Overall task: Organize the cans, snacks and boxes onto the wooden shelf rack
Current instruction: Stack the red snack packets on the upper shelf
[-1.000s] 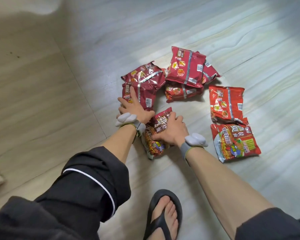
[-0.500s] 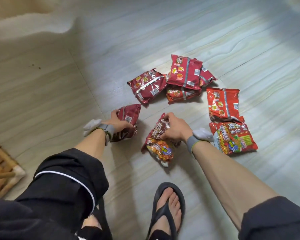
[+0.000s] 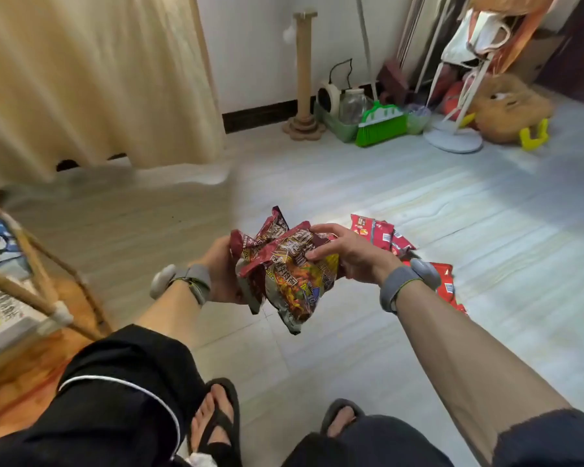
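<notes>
Two dark red snack packets (image 3: 285,271) are held together in the air above the floor. My left hand (image 3: 221,274) grips them from the left side, its fingers hidden behind the packets. My right hand (image 3: 346,251) holds the front packet from the right, fingers curled over its top edge. Several more red packets (image 3: 385,235) lie on the floor behind my right wrist, partly hidden by it. The wooden shelf rack (image 3: 44,298) stands at the left edge, with boxes on its shelf.
A cream curtain (image 3: 91,79) hangs at the upper left. Along the far wall stand a scratching post (image 3: 304,72), a green broom (image 3: 381,124), a white stand base (image 3: 452,139) and a plush toy (image 3: 509,109). My sandalled feet (image 3: 216,423) are below.
Both hands lifted their packets off the floor and brought them together. The camera tilted up, so the room's far wall and the shelf rack came into view.
</notes>
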